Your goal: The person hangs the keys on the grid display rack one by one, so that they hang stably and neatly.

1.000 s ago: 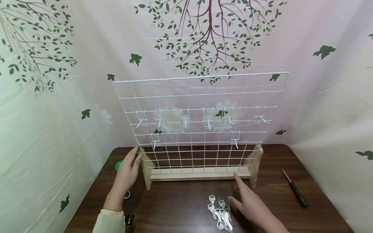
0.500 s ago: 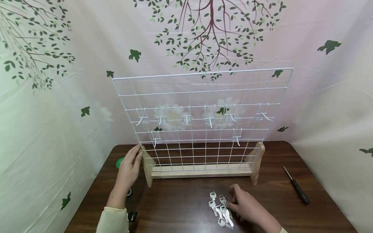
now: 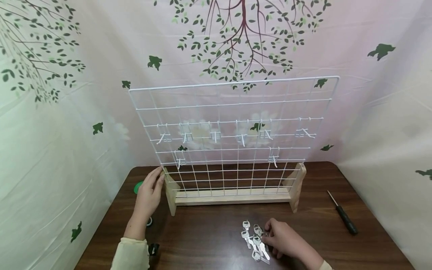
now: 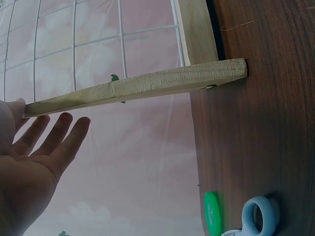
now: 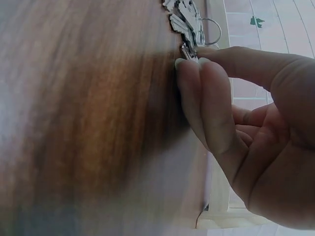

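In the head view, the left hand (image 3: 148, 197) lies with straight fingers against the wooden foot (image 3: 170, 195) of the wire grid rack (image 3: 233, 135). The right hand (image 3: 283, 240) is curled down on the pile of keys (image 3: 254, 242), which lies on the worktop (image 3: 209, 240) in front of the rack. A screwdriver (image 3: 344, 219) lies well to the right of that hand.

In the left wrist view, the left hand (image 4: 29, 162) is open and the wooden foot (image 4: 142, 86) is just past its fingertips. If it presses too hard, I think the rack may slide or tip.

In the right wrist view, the right hand (image 5: 231, 113) pinches at one key of the pile of keys (image 5: 184, 19). The keys overlap, so a neighbour may be dragged along, or the thin flat key may slip out.
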`<state>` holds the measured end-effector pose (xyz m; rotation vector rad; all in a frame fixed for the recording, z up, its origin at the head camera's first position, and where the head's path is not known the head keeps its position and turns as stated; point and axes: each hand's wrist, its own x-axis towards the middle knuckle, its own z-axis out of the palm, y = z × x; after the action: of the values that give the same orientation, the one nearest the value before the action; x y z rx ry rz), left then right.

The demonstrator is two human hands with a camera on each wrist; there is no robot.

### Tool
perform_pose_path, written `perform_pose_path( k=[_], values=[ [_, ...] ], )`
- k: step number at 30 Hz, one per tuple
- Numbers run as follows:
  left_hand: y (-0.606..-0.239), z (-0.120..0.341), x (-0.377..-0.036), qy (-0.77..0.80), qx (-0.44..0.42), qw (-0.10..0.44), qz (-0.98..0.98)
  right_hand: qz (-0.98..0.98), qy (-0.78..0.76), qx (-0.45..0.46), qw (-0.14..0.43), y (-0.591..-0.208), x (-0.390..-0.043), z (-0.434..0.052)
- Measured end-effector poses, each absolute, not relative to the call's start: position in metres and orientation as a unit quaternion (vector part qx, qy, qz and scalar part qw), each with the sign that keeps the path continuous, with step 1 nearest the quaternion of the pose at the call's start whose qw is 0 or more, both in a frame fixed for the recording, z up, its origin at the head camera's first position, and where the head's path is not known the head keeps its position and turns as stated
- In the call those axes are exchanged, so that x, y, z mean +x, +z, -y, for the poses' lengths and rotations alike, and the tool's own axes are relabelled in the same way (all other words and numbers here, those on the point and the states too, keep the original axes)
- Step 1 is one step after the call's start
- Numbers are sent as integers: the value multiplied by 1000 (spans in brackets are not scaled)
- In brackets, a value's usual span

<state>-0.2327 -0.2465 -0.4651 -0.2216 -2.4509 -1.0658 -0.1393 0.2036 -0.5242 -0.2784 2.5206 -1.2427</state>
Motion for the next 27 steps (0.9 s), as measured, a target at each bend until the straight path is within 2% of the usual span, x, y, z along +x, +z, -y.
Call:
perform_pose_path(
  k=[27],
  values=[
    [-464,247,-234,-405,-66,216,886,-869,-447,-113,180,-531,-147,-211]
  ],
)
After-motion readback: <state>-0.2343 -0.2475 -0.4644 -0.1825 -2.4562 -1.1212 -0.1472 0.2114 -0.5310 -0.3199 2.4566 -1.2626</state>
